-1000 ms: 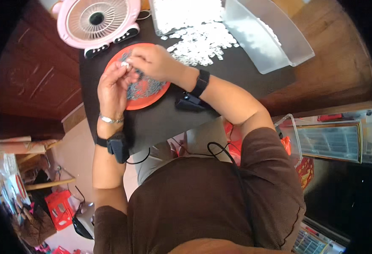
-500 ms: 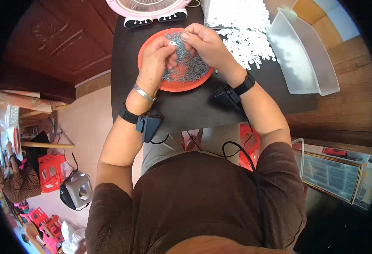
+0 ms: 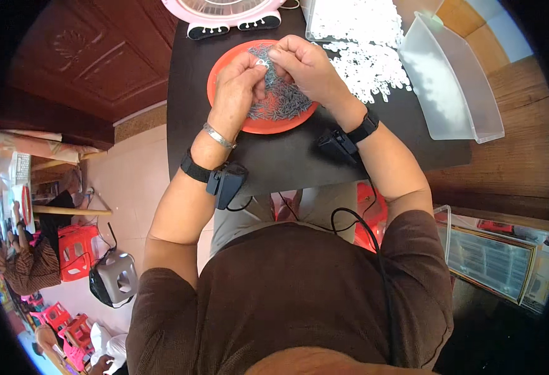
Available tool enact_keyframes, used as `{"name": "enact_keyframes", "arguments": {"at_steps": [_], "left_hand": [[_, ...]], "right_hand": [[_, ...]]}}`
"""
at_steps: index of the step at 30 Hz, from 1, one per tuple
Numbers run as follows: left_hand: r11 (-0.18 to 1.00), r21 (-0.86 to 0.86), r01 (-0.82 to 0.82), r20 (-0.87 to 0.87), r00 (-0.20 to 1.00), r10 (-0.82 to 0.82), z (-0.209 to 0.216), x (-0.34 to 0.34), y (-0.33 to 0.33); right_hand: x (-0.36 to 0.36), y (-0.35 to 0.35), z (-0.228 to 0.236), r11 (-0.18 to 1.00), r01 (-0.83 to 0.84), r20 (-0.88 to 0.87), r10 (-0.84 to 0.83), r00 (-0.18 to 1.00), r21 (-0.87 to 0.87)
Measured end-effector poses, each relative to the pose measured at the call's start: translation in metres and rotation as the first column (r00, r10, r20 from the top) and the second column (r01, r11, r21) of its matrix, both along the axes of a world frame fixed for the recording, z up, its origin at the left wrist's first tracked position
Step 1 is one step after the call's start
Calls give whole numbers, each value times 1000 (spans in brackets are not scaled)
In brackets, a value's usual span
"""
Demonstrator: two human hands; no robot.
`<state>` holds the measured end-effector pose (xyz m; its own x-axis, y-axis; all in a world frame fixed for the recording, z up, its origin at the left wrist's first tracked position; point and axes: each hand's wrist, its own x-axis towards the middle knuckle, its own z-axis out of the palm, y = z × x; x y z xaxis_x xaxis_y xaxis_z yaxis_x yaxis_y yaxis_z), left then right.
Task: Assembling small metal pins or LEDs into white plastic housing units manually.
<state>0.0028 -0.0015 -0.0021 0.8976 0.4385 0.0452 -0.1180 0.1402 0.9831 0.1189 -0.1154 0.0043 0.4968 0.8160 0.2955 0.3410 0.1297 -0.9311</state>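
Over an orange-red round tray [image 3: 265,127], my left hand [image 3: 236,84] pinches a small white plastic piece [image 3: 261,63] with a looped end between thumb and forefinger. Close to its right, my right hand [image 3: 306,65] has thumb and forefinger pressed together. Whatever sits in that pinch is too small or hidden to make out. Beneath both hands, the tray holds a heap of small thin grey screw-like pieces [image 3: 287,103]. Many more small white plastic pieces [image 3: 368,69] lie spread on the dark table [image 3: 274,165], to the right of my right hand.
A translucent bin [image 3: 459,81] lies at the table's right side, and another container of white pieces [image 3: 356,22] stands at the back. At the back left is a pink fan [image 3: 224,11]. Cables trail from my wrist straps. Another person [image 3: 34,269] sits far left near red stools [image 3: 77,253].
The whole view has shifted slightly, moving the table a little rightward. My left hand with the white piece is marginally nearer my right hand; both pinches look the same.
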Motion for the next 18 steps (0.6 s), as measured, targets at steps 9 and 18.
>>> {"name": "enact_keyframes", "arguments": {"at_steps": [9, 18], "left_hand": [[996, 83, -12, -33, 999, 15, 1, -2, -1], [983, 178, -44, -30, 998, 50, -3, -2, -5]], "right_hand": [[-4, 0, 1, 1000, 1, 85, 1, 996, -28], [-11, 1, -2, 988, 147, 423, -155, 893, 51]]}}
